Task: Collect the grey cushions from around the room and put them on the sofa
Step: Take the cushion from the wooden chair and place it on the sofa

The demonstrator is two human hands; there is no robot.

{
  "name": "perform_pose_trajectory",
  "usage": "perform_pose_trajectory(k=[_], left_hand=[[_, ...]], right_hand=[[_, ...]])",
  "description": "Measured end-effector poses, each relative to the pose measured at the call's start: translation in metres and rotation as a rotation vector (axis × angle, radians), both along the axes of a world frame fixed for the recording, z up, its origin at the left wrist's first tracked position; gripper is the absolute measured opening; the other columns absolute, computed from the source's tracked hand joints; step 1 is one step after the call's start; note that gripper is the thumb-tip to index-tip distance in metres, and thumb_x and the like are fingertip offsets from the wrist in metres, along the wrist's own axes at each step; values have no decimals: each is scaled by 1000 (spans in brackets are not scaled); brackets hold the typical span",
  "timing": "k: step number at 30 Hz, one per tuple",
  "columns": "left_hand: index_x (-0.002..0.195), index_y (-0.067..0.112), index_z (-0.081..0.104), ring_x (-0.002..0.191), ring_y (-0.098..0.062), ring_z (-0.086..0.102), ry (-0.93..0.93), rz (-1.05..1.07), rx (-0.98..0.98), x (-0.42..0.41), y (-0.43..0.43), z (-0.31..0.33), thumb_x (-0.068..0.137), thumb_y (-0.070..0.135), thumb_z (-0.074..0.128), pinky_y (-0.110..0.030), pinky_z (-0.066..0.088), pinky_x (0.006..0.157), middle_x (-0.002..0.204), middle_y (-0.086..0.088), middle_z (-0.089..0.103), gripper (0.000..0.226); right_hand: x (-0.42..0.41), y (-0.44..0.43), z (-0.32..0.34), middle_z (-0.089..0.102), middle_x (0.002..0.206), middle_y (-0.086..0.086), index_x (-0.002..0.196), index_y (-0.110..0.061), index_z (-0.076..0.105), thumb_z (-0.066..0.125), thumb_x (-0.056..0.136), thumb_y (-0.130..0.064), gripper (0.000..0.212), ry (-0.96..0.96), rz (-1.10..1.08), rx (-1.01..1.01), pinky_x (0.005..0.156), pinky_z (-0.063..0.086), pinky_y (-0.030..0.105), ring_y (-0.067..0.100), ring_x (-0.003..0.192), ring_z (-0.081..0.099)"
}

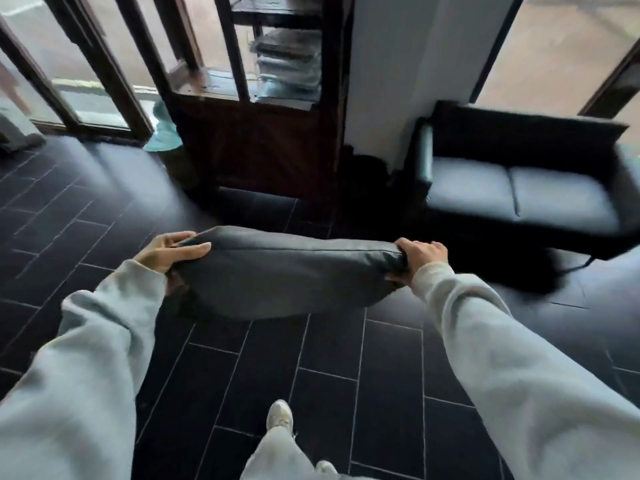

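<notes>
You've got one grey cushion (284,271) off the floor, carried flat in front of you at about waist height, both arms out in pale grey sleeves (502,341).

Left hand (169,252): grip closed on the cushion's left end, fingers laid over the top edge, thumb side underneath.

Right hand (420,256): grip closed on the cushion's right corner, knuckles up, fabric bunched where you're pinching it.

The cushion sags a bit in the middle and its seam runs along the top edge facing away from you. It touches nothing but your hands.

Sofa (523,181): dark two-seater, ahead and to your right, against the white wall (391,64) with a window behind its back. Both seat pads look bare. The cushion is well apart from it, with dark floor between them.

Straight ahead is a dark wooden cabinet (256,126) with glass doors, with a blurred stack of something pale on a shelf inside; can't tell what. Something teal (164,128) sits on the floor at its left corner, also too blurred to name. Glazed doors with dark frames (86,64) run along the left.

Floor (329,375) is dark tile with pale grout lines. One pale shoe (280,415) is forward below the cushion, and the tip of the other shows at the bottom edge.
</notes>
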State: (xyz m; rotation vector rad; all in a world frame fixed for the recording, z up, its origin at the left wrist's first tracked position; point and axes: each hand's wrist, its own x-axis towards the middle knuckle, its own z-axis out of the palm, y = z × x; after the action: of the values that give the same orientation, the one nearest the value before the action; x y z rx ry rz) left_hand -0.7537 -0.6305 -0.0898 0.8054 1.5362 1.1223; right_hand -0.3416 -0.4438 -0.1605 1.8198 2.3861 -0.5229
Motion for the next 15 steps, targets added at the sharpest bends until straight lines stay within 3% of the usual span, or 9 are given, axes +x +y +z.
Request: perform_pose_trajectory(k=[3,5,7,8,9,10,11,13,15], left_hand=[[93,8,71,61,-17,66,40,33,45,23,81,12,76,26,77,-19,52,53,79,-10,66,25],[84,16,71,55,-13,59,98,22,69,39,134,12,79,37,75,-18,44,46,68,-2,64,22],[83,17,68,45,-3,59,79,57,96,60,187,5,94,39,64,-15,44,40,57,10,65,25],[96,17,65,60,5,67,-19,67,104,72,213,-1,102,38,53,-13,52,53,72,18,73,25],[117,13,61,93,11,67,-118,35,95,82,238,-13,107,38,40,-17,56,79,106,18,73,34],[137,19,53,120,7,57,-210,-15,72,96,260,-21,109,39,32,-26,49,101,138,15,54,40],[139,31,53,123,0,58,-244,-81,49,110,276,-31,109,37,32,-33,50,101,144,14,49,37],[132,31,60,89,-3,73,-200,-233,31,139,316,-54,105,24,51,-27,59,76,114,8,69,29],[124,10,58,75,-6,74,-120,-327,5,175,355,-71,76,20,84,-22,58,65,90,6,78,55]], right_hand=[[55,25,23,71,86,-1,98,-27,71,95,64,-47,46,238,-161,-14,81,51,29,24,90,68],[90,49,39,69,75,-3,81,-23,70,97,61,-39,37,310,-195,-41,73,50,28,17,78,65],[124,79,62,71,73,-1,79,-20,73,98,64,-24,29,418,-217,-78,70,50,27,12,71,62],[141,94,75,70,71,-2,81,-17,75,97,66,-14,27,503,-234,-91,66,49,24,10,67,60],[158,110,87,68,66,-6,82,-13,75,95,67,-6,26,575,-272,-90,61,48,20,5,62,59],[176,125,98,68,60,-11,81,-11,74,92,69,1,25,632,-320,-82,56,48,15,0,55,60],[192,138,108,68,56,-14,78,-12,72,89,71,7,26,677,-360,-76,53,48,12,-3,51,60],[229,167,126,71,58,-11,72,-16,73,80,75,18,35,785,-431,-68,54,52,11,-3,52,64],[263,191,139,73,63,-9,65,-16,80,78,71,22,38,872,-483,-71,58,55,14,0,56,67]])
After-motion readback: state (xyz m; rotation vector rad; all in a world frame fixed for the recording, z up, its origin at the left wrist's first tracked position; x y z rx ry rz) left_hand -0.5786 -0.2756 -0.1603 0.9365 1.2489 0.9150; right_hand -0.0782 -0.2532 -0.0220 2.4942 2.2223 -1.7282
